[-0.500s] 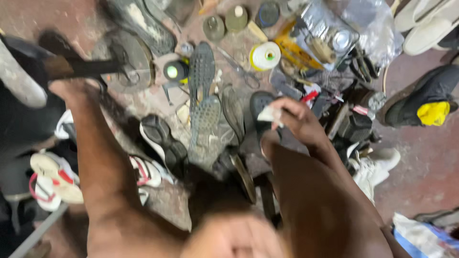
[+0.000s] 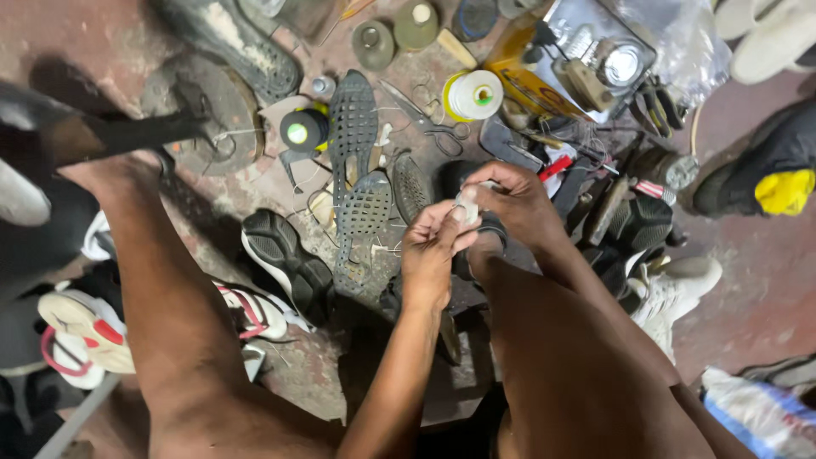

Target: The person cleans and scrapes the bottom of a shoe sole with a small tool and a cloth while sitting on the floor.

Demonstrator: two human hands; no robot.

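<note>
Both hands, left hand (image 2: 429, 255), right hand (image 2: 514, 204), pinch small whitish piece (image 2: 466, 204), possibly thread.

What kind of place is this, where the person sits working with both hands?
Most likely a shoe repairer's floor workspace. Loose shoe soles lie on the ground beside scissors, a spool of thread and sneakers. The left hand and right hand pinch a small white piece.

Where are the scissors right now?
In the head view, the scissors lie on the floor above the hands, between the grey sole and the white thread spool.
</note>
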